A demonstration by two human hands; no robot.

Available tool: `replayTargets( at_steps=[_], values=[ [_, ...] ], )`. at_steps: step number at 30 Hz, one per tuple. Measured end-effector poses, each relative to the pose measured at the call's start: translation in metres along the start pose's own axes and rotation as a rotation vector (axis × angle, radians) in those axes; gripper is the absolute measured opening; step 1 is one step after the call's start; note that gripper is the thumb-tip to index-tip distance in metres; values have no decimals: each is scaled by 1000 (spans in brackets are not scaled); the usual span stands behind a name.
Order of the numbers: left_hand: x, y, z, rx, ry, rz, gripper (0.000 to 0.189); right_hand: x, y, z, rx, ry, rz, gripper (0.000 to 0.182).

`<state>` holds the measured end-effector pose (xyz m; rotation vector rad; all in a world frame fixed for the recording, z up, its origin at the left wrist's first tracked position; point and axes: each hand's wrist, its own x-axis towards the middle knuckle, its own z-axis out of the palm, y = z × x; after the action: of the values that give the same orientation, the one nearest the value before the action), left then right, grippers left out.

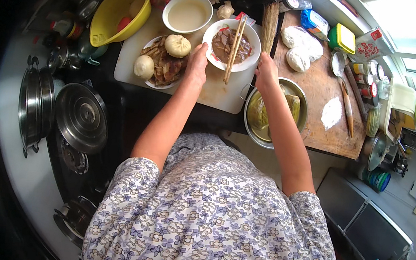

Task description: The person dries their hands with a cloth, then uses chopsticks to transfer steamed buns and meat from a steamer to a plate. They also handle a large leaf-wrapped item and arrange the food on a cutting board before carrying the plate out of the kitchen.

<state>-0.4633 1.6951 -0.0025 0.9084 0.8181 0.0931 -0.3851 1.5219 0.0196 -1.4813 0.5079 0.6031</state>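
Observation:
A white bowl with a red floral pattern (250,64) holds sliced brown meat in sauce. Two wooden chopsticks (234,50) lie across it. My left hand (198,63) grips the bowl's left side, its thumb by the rim. On the opposite side, my right hand (267,71) is against the bowl, fingers partly hidden. Close to my left hand is a plate (156,86) of browned sliced food (161,63) with two pale buns, one a pleated bun (177,46). Below my right forearm stands a steel pot (248,124) with leaf-wrapped bundles (258,110) in liquid.
Behind the plate are a bowl of cloudy liquid (187,15) and a yellow plastic basin (144,14). These bowls share a white cutting board (215,93). A straw brush (269,27), bagged white lumps (300,48) and a rolling pin (347,109) lie rightward. Pans and a lid (81,118) stand left.

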Motion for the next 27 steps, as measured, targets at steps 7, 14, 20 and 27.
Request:
replayTargets(
  at_steps=[7,14,20,27],
  values=[
    [9,16,2,-63,21,-72,38,34,-17,16,-96,-9,-24,32],
    [2,25,2,-100,-66,-114,39,28,-28,19,-141,6,38,35],
    [-3,29,0,-136,-77,-121,38,32,-25,17,-187,19,-57,37],
    [12,17,4,-148,-13,-24,64,40,-28,18,-275,-12,-34,39]
  ],
)
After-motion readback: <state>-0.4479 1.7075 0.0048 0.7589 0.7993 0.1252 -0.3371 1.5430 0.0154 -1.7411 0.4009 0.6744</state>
